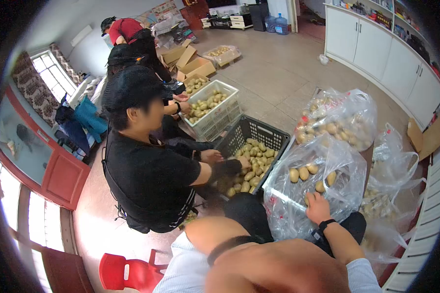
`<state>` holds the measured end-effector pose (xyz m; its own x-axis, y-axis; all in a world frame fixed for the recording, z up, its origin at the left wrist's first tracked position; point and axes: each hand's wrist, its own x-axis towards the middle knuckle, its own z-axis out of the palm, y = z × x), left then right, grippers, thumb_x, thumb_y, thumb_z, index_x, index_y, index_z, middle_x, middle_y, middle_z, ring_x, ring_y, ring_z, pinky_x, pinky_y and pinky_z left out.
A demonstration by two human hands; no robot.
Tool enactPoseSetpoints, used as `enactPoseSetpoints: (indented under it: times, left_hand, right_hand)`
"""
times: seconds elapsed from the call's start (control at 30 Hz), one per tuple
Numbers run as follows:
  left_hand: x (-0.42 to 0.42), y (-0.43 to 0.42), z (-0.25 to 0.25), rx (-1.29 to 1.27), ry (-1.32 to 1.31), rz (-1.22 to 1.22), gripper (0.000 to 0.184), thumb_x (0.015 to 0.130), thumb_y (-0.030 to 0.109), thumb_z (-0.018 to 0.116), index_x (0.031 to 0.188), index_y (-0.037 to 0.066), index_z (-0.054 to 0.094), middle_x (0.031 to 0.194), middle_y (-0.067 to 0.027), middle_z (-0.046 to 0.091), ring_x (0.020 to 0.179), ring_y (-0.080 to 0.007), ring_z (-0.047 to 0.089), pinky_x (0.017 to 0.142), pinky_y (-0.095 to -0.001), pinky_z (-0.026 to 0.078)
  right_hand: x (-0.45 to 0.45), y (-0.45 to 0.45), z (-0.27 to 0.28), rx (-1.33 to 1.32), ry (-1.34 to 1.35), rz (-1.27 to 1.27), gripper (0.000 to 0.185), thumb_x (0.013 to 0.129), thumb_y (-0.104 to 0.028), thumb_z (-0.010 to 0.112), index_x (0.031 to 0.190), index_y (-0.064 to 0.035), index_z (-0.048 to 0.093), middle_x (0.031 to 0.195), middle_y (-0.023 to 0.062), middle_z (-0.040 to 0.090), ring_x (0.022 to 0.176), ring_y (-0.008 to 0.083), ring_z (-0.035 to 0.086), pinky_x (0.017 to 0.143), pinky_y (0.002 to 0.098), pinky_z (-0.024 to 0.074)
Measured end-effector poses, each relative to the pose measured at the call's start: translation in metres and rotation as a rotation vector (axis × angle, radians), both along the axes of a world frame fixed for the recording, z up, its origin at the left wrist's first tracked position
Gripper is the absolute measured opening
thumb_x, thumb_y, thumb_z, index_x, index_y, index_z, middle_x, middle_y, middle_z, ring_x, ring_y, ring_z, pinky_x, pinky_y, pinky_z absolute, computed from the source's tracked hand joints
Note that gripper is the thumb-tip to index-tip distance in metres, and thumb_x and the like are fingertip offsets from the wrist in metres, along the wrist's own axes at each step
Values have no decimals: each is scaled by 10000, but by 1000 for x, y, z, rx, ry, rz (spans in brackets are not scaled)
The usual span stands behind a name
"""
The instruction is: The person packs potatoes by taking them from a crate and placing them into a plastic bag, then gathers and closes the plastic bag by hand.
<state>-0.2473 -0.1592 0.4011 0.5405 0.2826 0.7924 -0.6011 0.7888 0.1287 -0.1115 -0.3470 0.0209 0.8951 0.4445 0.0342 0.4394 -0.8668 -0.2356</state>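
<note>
My right hand (319,209), with a black band at the wrist, reaches into an open clear plastic bag (288,215). Its fingers are curled on a tan-brown oval fruit, which looks like a kiwifruit (307,199). Several more kiwifruit (304,173) lie loose in the bag just ahead of it. My left hand (283,268) is raised close to the camera, large and blurred. Its fingers cannot be made out, and nothing shows in it. Left of the bag stands a black crate (284,134) of kiwifruit, where a co-worker's hands (243,162) are at work.
A full clear bag (337,115) sits beyond mine, with more plastic bags (388,195) to the right. A co-worker in black (146,166) sits close on the left. Further off are a white crate (220,124), cardboard boxes (200,66) and other people. A red chair (132,273) stands lower left.
</note>
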Motion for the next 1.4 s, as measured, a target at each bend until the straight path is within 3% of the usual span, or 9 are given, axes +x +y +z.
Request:
enactPoseSetpoints:
  times: [0.1,0.23,0.33,0.57,0.7,0.8,0.9,1.13,1.4]
  left_hand:
    - [28,13,4,112,-400,-34,118,894,119,637,959,41,576,977,-233,580,703,-220,613,584,-299,539]
    - [-8,29,29,173,90,-167,152,915,155,617,1018,53,570,974,-229,582,702,-223,613,633,-331,550]
    - [18,29,-3,296,79,-169,145,943,171,557,1004,39,551,975,-176,566,812,-243,583,740,-366,491]
    - [116,35,-132,501,685,-128,103,977,139,510,1002,40,528,930,-39,575,777,-101,586,643,-257,501]
    - [144,43,-228,566,991,-137,154,977,229,507,995,79,537,927,-27,589,707,-95,571,596,-246,478]
    - [149,47,-281,665,1166,-126,197,964,274,515,1020,87,542,922,-27,587,683,-98,570,569,-249,472]
    - [142,50,-328,810,1327,-97,262,944,321,535,1053,83,538,931,-31,590,655,-105,576,522,-253,464]
    - [140,48,-358,1191,1298,-71,421,913,423,552,1154,79,518,883,-54,625,535,-122,578,412,-272,445]
    - [138,43,-349,872,1304,-576,398,951,379,527,1118,19,489,869,-100,650,593,-134,640,487,-251,530]
  right_hand:
    - [2,0,-2,-11,46,-12,584,733,-161,662,1279,-137,456,1236,149,501,1050,358,558,829,472,479]
    - [2,-3,-14,-7,66,-26,610,721,-123,668,1293,-119,454,1219,162,501,1032,361,561,853,464,478]
    - [9,1,-8,-19,147,-74,611,725,-89,645,1299,-124,439,1248,176,489,1051,389,548,870,487,467]
    - [14,10,31,485,274,-94,525,760,-49,502,1278,21,458,1252,303,487,1153,456,472,971,474,389]
    - [21,-6,-12,516,111,-102,447,819,-72,499,1257,14,484,1173,273,554,1117,412,514,953,454,401]
    - [22,2,-9,822,704,-342,373,916,-167,478,1259,-24,503,927,108,625,620,158,569,549,300,474]
    - [16,21,-3,1088,933,-419,355,919,-218,489,1230,-50,526,883,70,605,493,114,486,435,252,399]
    - [10,35,26,1123,1055,-283,297,962,-320,440,1114,-79,524,838,52,602,530,110,505,459,255,423]
    - [8,52,54,1057,952,-202,326,989,-369,437,961,-72,568,730,6,564,518,74,472,434,223,354]
